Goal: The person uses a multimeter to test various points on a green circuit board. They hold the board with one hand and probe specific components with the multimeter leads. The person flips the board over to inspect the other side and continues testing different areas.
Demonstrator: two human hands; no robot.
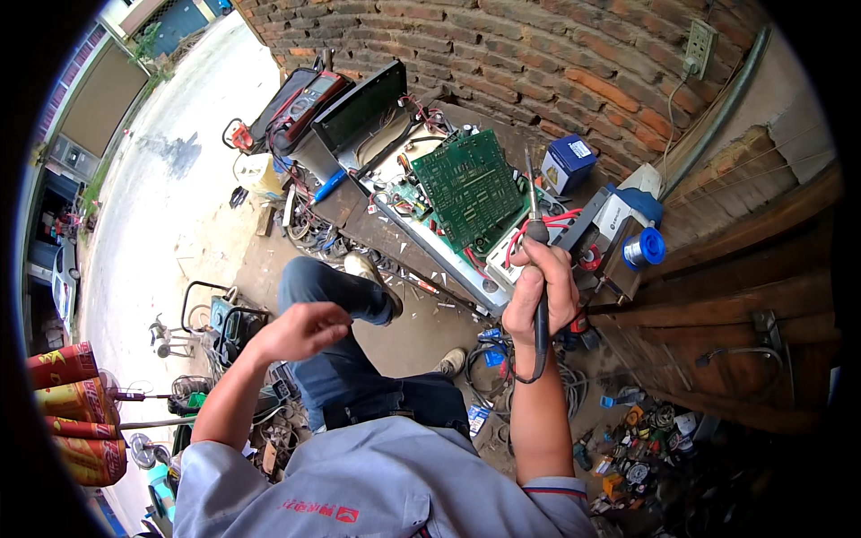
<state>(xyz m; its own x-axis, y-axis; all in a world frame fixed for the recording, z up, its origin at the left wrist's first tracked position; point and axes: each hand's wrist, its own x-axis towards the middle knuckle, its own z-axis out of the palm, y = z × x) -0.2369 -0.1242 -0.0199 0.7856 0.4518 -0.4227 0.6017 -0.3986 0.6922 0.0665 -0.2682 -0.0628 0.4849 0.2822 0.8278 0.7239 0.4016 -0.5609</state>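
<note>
My right hand (545,289) grips a soldering iron (536,229) by its dark handle. Its metal tip points up and away, beside a green circuit board (466,188). The board stands tilted over an opened metal equipment case (435,247) with wires and more boards inside. Red wires (556,218) run near the iron, just beyond my fingers. My left hand (305,332) hangs over my raised leg, fingers curled in, with nothing visible in it. A spool of solder wire (643,248) with blue flanges lies to the right of my right hand.
A red multimeter (314,94) in a dark bag and a blue marker (329,186) lie left of the case. Behind is a blue box (568,163) near the brick wall (502,54). Cables (574,381) and loose tools litter the ground. Red-and-yellow cylinders (76,412) stand far left.
</note>
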